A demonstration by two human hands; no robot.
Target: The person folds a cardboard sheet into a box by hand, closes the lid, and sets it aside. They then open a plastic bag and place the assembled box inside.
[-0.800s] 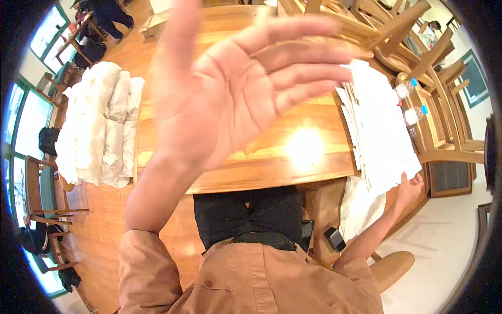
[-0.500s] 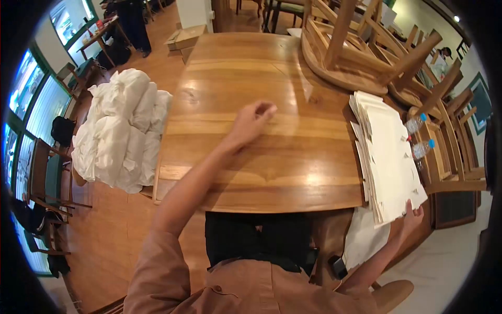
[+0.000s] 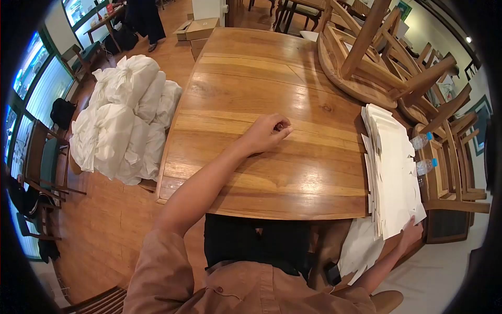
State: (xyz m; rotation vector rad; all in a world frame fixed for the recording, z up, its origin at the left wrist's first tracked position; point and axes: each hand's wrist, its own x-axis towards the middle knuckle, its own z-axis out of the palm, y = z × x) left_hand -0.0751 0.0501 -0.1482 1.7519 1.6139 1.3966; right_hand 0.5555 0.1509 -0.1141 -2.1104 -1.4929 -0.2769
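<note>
Over the middle of the wooden table (image 3: 225, 172), my left hand (image 3: 266, 134) hovers or rests lightly with its fingers curled toward the thumb. Nothing shows between them. At the table's right side lies a thick stack of white paper (image 3: 389, 172), its sheets slightly fanned and dotted with small raised flaps. My right hand (image 3: 413, 230) has its fingers closed at the near right corner of the stack, on the top paper. Part of that hand's grip is hidden.
White tied bundles (image 3: 115, 120) are piled left of the table. Upturned wooden chairs (image 3: 361, 57) sit at the far right. Two plastic bottles with blue caps (image 3: 426, 166) stand beside the papers. Cardboard boxes (image 3: 201, 29) lie beyond, where a person (image 3: 145, 21) stands.
The view has shifted, so the table and papers sit a little differently. My left hand has moved slightly right and nearer, fingers still curled. My right hand remains at the paper's corner.
</note>
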